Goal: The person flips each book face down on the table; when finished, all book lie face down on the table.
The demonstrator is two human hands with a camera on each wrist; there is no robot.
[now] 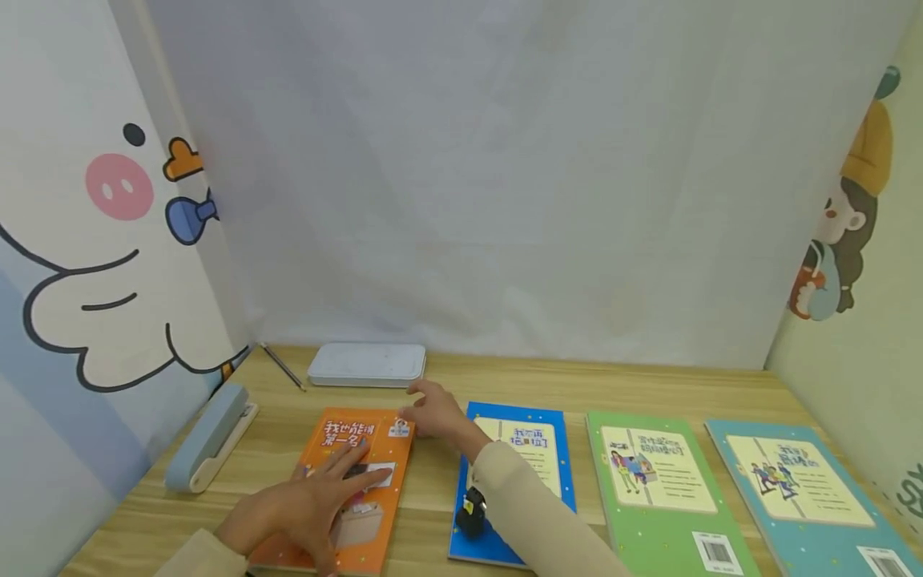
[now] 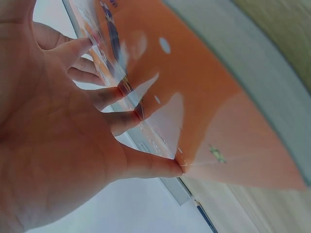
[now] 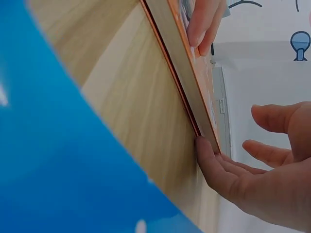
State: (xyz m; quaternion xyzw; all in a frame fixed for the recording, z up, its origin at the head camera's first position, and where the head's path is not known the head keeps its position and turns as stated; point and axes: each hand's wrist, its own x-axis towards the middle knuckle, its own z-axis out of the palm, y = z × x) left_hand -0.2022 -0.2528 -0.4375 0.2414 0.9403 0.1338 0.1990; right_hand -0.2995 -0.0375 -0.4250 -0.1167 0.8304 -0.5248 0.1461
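Note:
An orange book point(image 1: 385, 521) lies on the table before me. My left hand point(image 1: 310, 501) rests on its cover with fingers spread. In the left wrist view, the thumb and fingertips point(image 2: 177, 167) press on the glossy cover. At the book's far right corner is my right hand point(image 1: 436, 413). Its lower fingertips point(image 3: 206, 148) touch that corner in the right wrist view, while the thumb point(image 3: 272, 119) stays apart from the book. The blue book point(image 1: 537, 457) lies to the right, partly hidden under my right forearm.
A green book point(image 1: 678, 521) and a teal book point(image 1: 815, 533) lie farther right. Behind the orange book sits a pale pencil case point(image 1: 368, 365), with a pencil point(image 1: 283, 367) left of it. A blue-grey stapler point(image 1: 211, 439) stands at the left edge. Walls enclose the table's back and sides.

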